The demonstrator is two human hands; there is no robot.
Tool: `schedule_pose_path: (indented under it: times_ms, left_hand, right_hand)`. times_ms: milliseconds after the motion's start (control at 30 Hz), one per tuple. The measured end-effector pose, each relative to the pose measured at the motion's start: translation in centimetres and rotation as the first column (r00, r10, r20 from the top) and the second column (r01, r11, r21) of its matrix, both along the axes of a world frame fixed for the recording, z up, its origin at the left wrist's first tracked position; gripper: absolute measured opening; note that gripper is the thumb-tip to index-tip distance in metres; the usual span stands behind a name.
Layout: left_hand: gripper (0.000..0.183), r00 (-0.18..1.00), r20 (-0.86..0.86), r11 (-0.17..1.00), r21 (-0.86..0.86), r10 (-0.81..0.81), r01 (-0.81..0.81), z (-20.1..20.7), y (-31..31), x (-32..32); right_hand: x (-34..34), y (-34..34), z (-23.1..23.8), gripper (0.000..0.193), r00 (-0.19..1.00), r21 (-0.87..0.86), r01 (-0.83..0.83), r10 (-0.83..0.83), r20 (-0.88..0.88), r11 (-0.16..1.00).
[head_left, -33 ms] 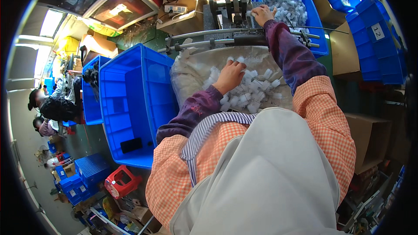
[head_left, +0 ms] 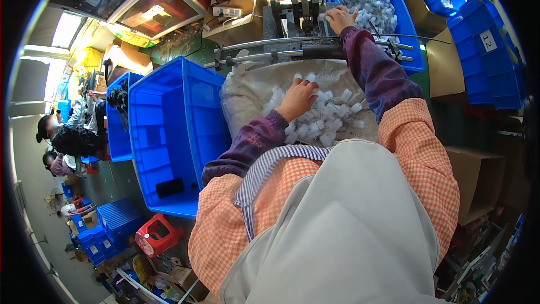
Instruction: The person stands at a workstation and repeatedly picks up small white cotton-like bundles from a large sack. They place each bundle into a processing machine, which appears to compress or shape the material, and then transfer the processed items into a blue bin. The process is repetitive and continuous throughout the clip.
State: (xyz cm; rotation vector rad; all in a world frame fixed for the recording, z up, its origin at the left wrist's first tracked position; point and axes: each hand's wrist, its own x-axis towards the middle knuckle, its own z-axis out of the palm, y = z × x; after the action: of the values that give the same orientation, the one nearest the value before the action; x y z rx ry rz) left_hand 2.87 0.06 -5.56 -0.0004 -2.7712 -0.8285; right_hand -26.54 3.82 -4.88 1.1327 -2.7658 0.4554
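Touching white pieces [head_left: 324, 123]: left hand [head_left: 298, 99] | beside machine [head_left: 304, 12]: right hand [head_left: 340, 19] | fingers' grip hidden, unclear

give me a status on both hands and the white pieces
Left hand on the heap of white pieces. Right hand at the dark machine, grip unclear. Metal rail between heap and machine, right forearm over it.

Cloudy, semi-translucent plastic pieces [head_left: 329, 115] lie beneath the left hand [head_left: 298, 100] on matt, creased sheeting [head_left: 242, 93]. Left of that hand, the bin [head_left: 203, 104] is smooth, glossy plastic; just nearside of the right hand [head_left: 340, 19], the rods [head_left: 257, 43] look like shiny metal.
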Motion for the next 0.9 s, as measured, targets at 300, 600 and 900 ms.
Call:
schedule_pose_path:
  times_ms: [300, 600, 900]
  left_hand:
    - [0.024, 0.938, -0.114, 0.822, 0.523, 0.328, -0.224, 6.3, -0.7, -3.9]
    - [0.021, 0.924, -0.188, 0.872, 0.434, 0.333, -0.225, 8.9, -1.9, -7.6]
    - [0.019, 0.948, -0.28, 0.961, 0.265, 0.151, -0.075, 8.6, -2.2, -5.1]
  right_hand:
    - [6.7, 5.5, 5.4, 0.016, 0.951, -0.445, -0.308, 0.259, -0.168, 0.841]
    - [12.2, 8.2, 7.8, 0.022, 0.888, -0.542, -0.307, 0.441, 0.133, 0.782]
    - [8.0, 7.1, 6.4, 0.029, 0.365, -0.569, -0.342, 0.664, 0.653, 0.748]
